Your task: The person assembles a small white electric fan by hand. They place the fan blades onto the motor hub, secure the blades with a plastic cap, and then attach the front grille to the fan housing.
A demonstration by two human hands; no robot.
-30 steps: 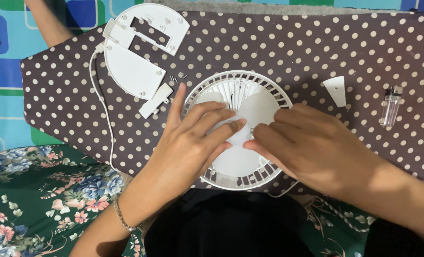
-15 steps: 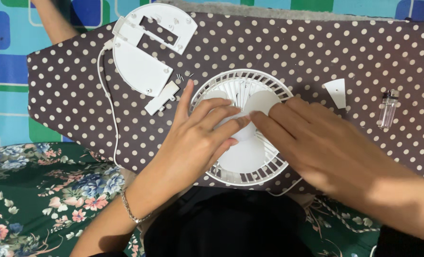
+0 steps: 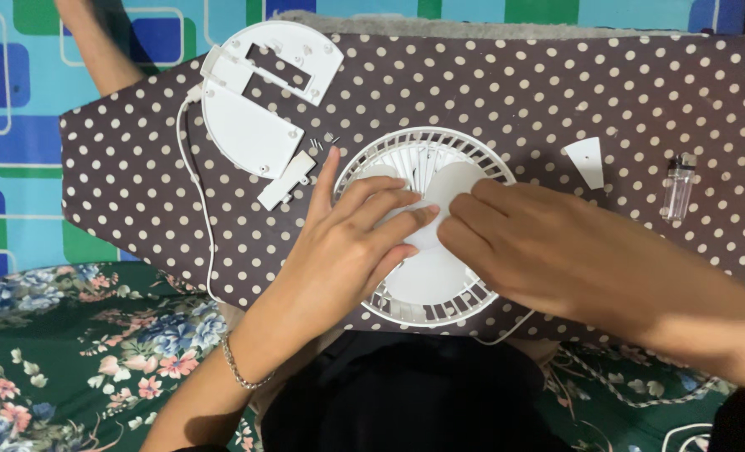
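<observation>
Small white fan point(image 3: 427, 226), round, lying flat near the middle of the brown dotted worktop point(image 3: 506, 92), close to its near edge. Grille ribs visible at the far rim and the near rim, white blades inside.

Left hand point(image 3: 347, 247) resting on the left half of the fan, fingers point(image 3: 389, 201) spread a little and pressed flat on the blades, thumb stretched toward the far side beside the rim. Nothing enclosed in this hand. Thin bracelet point(image 3: 237, 368) on the left wrist.

Right hand point(image 3: 531, 243) lying over the right half of the fan, fingertips point(image 3: 456, 230) bent down on the hub area, almost meeting the left fingertips. Cannot tell if something small is pinched under them.

Far left on the worktop: two white half-round housing parts point(image 3: 259, 92), one with a rectangular opening, and a small white bar-shaped piece point(image 3: 286, 180) just beside them. White cable point(image 3: 195, 184) running from these parts toward the near side. Few tiny screws point(image 3: 322, 144) between the housing and the fan.

Right of the fan, well apart: small white triangular piece point(image 3: 588, 161), and farther right a clear lighter point(image 3: 678, 186).

Green flowered cloth point(image 3: 71, 335) at near left.
</observation>
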